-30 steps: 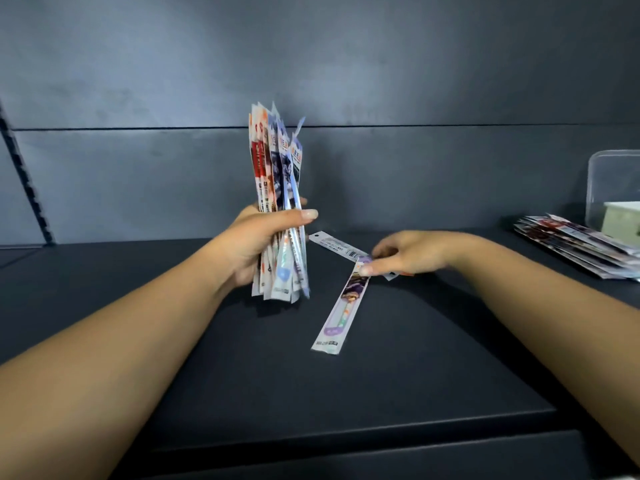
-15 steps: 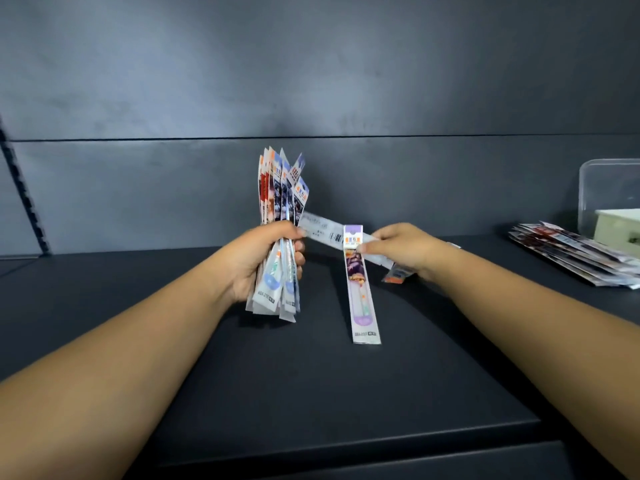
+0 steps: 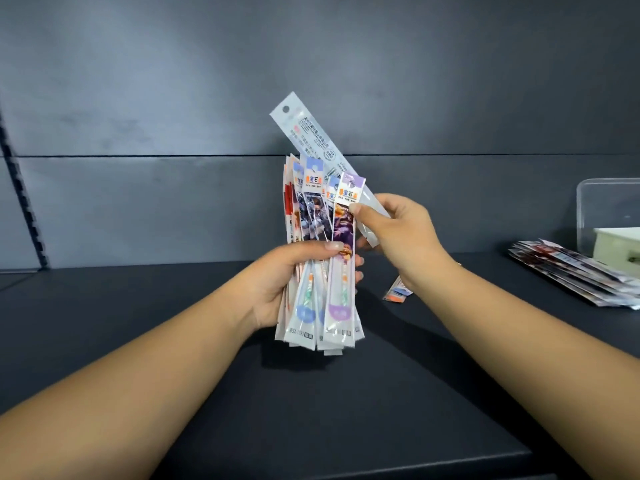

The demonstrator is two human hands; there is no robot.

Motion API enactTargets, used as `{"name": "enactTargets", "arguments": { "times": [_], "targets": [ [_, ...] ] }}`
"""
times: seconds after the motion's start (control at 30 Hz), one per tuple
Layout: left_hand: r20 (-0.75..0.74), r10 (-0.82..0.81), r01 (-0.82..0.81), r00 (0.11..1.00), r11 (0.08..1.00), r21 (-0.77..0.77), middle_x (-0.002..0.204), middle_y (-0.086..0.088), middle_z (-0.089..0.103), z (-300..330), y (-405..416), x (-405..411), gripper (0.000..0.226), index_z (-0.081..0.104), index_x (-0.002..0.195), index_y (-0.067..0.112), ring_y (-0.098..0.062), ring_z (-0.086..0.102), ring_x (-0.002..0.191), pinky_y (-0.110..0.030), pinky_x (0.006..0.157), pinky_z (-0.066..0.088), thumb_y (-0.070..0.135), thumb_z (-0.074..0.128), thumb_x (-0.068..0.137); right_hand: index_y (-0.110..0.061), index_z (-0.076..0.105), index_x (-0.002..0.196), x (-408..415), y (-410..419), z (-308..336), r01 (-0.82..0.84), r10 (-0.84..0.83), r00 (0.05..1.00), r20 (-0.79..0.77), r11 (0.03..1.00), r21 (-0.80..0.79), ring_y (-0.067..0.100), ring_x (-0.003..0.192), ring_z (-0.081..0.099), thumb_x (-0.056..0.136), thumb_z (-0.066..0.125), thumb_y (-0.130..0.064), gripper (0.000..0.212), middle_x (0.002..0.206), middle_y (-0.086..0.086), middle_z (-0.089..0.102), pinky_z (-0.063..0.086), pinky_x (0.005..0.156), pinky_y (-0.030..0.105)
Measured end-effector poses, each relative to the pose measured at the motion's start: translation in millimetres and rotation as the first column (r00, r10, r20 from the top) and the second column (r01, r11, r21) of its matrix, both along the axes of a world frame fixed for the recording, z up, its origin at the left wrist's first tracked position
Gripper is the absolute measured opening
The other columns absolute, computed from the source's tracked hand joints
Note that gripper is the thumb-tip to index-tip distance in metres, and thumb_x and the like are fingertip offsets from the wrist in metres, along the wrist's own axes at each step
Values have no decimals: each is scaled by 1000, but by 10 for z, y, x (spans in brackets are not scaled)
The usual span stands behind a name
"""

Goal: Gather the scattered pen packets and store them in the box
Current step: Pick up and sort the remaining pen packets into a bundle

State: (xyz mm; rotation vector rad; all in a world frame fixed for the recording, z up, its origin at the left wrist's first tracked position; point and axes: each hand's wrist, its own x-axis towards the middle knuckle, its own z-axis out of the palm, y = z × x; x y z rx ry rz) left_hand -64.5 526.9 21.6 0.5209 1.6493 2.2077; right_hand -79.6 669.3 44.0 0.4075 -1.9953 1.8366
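Your left hand (image 3: pixel 277 289) grips an upright bundle of pen packets (image 3: pixel 313 258) over the bench (image 3: pixel 311 410). Your right hand (image 3: pixel 398 233) pinches the purple packet (image 3: pixel 343 251) against the bundle's front, plus a white packet (image 3: pixel 311 136) tilted up behind. One stray packet (image 3: pixel 398 292) lies under your right wrist; a loose stack (image 3: pixel 575 275) and the clear box (image 3: pixel 606 209) sit off to its right.

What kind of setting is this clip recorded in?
Probably a stationery shop's display shelving: a dark shelf with a slotted upright rail, retail pen packets with hang holes, more packets stacked beside a clear plastic box.
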Motion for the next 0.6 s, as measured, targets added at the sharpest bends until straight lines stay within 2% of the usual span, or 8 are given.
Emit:
{"name": "enactTargets", "arguments": {
  "times": [0.1, 0.23, 0.33, 0.4, 0.43, 0.47, 0.53, 0.6],
  "targets": [
    [-11, 20, -21, 1000, 999, -33, 58, -4, 68, -18, 4, -26, 11, 72, 58, 10, -15, 66, 50, -25, 54, 56, 3, 65, 63, -15, 60, 77, 23, -11, 9, -34, 35, 999, 22, 999, -41, 3, 34, 53, 86, 59, -12, 10, 69, 1, 62, 49, 44, 17],
    [-33, 96, -97, 995, 994, -50, 53, -4, 65, -26, 12, -5, 12, 63, 74, 7, -15, 64, 48, -25, 52, 56, -2, 64, 66, -13, 57, 88, 58, 3, 36, -77, 82, 995, 54, 992, -96, 5, 35, 55, 86, 59, -11, 3, 64, 2, 64, 49, 45, 16],
    [-56, 177, -179, 983, 983, -35, 51, -4, 64, 3, -14, -2, 12, 61, 71, 7, -14, 64, 47, -23, 53, 56, -4, 64, 67, -28, 45, 84, 89, 42, 59, -76, 79, 997, 21, 989, -125, 7, 34, 54, 87, 58, -8, 24, 50, -2, 62, 49, 45, 18],
    [-32, 204, -204, 978, 979, -1, 49, -3, 62, 43, -86, 1, 11, 63, 63, 8, -14, 63, 47, -23, 54, 56, -1, 68, 59, -28, 43, 82, 93, 88, 89, -39, 38, 999, -5, 995, -96, 7, 34, 53, 88, 56, -7, 25, 54, 2, 60, 49, 45, 19],
    [-20, 201, -201, 979, 979, 31, 49, -3, 61, 61, -126, 0, 6, 64, 56, 10, -13, 63, 47, -23, 58, 56, 4, 64, 58, -25, 47, 80, 99, 116, 109, -24, 24, 1000, -6, 997, -72, 6, 35, 54, 88, 56, -9, 20, 56, 3, 59, 50, 47, 19],
    [-14, 189, -187, 982, 980, 69, 48, -1, 60, 80, -169, 3, 11, 65, 50, 12, -13, 63, 48, -25, 62, 57, 7, 60, 59, -22, 52, 78, 116, 145, 129, -33, 34, 999, 13, 998, -50, 5, 39, 56, 87, 57, -14, 14, 58, 3, 61, 51, 51, 20],
    [-13, 172, -169, 985, 975, 144, 48, 1, 60, 111, -236, 14, 18, 64, 45, 13, -11, 63, 50, -27, 67, 58, 7, 57, 60, -23, 60, 80, 131, 209, 159, -154, 153, 983, 100, 988, -3, 7, 57, 61, 83, 61, -31, 9, 69, -3, 69, 51, 63, 23],
    [-28, 177, -170, 984, 971, 166, 50, 2, 62, 132, -277, 24, 12, 65, 46, 13, -11, 64, 51, -24, 61, 57, 4, 62, 52, -24, 64, 85, 148, 260, 181, -281, 269, 950, 158, 958, 58, 7, 71, 62, 78, 61, -39, 17, 85, -9, 71, 51, 68, 23]
  ]
}}
